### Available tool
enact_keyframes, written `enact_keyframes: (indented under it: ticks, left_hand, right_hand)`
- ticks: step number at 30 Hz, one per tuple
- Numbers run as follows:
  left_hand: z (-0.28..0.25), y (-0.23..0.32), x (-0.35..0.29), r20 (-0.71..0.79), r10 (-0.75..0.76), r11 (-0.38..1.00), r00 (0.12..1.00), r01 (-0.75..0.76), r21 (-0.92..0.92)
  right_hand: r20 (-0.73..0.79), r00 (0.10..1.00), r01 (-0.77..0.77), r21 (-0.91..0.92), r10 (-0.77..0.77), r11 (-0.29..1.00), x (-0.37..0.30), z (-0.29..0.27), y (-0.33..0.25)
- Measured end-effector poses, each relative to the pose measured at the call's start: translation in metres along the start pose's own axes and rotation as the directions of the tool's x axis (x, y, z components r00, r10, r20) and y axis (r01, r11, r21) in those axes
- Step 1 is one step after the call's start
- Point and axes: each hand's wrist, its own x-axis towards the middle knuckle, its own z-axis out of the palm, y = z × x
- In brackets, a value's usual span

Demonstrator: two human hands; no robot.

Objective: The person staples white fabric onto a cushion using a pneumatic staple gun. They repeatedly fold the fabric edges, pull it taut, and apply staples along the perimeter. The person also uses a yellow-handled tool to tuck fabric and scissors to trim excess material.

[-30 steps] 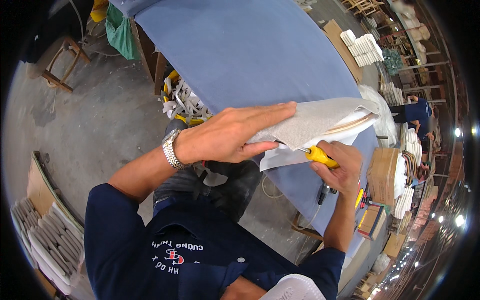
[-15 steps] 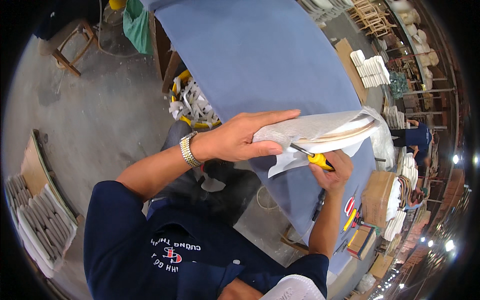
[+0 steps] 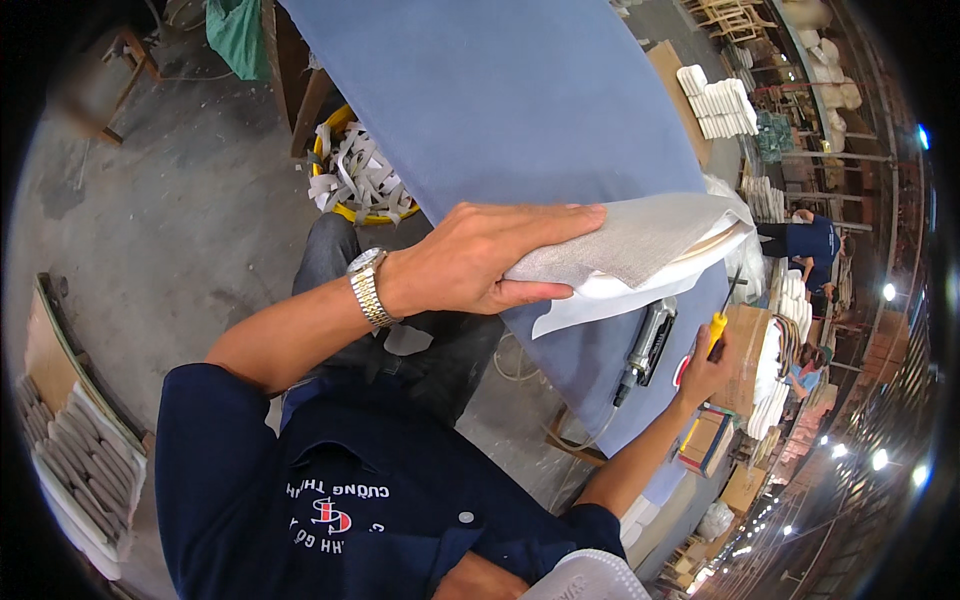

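Observation:
My left hand [image 3: 465, 255] grips one end of a padded seat panel [image 3: 640, 235], thumb below and fingers over the top. Grey fabric wraps the panel, a white lining sheet [image 3: 600, 305] hangs from its lower side, and a pale layered edge shows at the far end. In my right hand [image 3: 706, 378], apart from the panel and over the table's right side, is a screwdriver [image 3: 718, 330] with a yellow handle, its dark shaft pointing up and away. A silver air tool [image 3: 652, 340] with a hose lies on the table between the panel and my right hand.
The blue-covered table [image 3: 480, 90] spreads ahead. A yellow tub [image 3: 318, 150] of fabric scraps stands at its left edge. On the right are a cardboard box [image 3: 742, 350], a smaller box [image 3: 706, 440] and stacked white pads [image 3: 718, 103]. Two people work farther off.
My right hand has drawn the screwdriver away from the panel's edge, out to the right and nearer the table's side. My left hand keeps its hold. The air tool now shows fully.

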Motion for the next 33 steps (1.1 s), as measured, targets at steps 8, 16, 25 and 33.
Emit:
enact_keyframes:
  ticks: [8,16,25,33]
  left_hand:
    - [0.002,-0.012,-0.022,0.021,-0.212,0.972,0.977,0.213,-0.103]
    - [0.0,0.037,0.054,0.017,-0.339,0.907,0.941,0.322,0.273]
    - [0.003,0.145,0.231,0.345,0.048,0.719,0.937,-0.272,0.639]
    - [0.036,0.128,0.302,0.562,0.099,0.616,0.821,-0.494,0.613]
  right_hand:
    - [-0.114,0.869,-0.489,-0.333,0.481,0.806,-0.109,-0.032,0.188]
    - [-0.051,0.994,-0.098,0.037,0.1,0.994,0.002,-0.021,0.058]
    - [-0.456,0.732,-0.638,-0.72,-0.507,-0.272,-0.046,-0.139,-0.137]
    - [-0.072,-0.3,0.275,0.948,-0.951,-0.159,-0.042,-0.227,-0.252]
